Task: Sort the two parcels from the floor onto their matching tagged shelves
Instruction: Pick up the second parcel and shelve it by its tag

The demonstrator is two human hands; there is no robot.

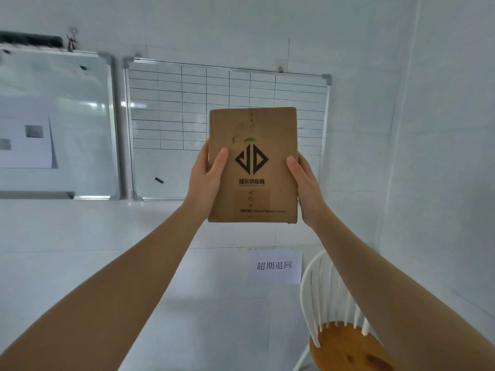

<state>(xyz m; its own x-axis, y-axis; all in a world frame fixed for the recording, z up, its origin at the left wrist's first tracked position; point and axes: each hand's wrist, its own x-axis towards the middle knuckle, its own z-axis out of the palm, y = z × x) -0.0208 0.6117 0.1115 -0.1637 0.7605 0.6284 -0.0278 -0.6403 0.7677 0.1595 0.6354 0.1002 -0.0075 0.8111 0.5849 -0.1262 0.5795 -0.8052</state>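
Observation:
I hold a brown cardboard parcel (253,164) upright at arm's length in front of the wall; it carries a black diamond logo and printed text. My left hand (206,178) grips its left edge with the thumb on the front face. My right hand (305,186) grips its right edge, thumb also on the front. Below the parcel a white paper tag (274,266) with black characters is stuck on the wall. No second parcel and no shelf show in this view.
A gridded whiteboard (171,124) hangs behind the parcel, and another whiteboard (56,124) with papers hangs to its left. A white chair with a wooden seat (345,344) stands at lower right, under my right forearm.

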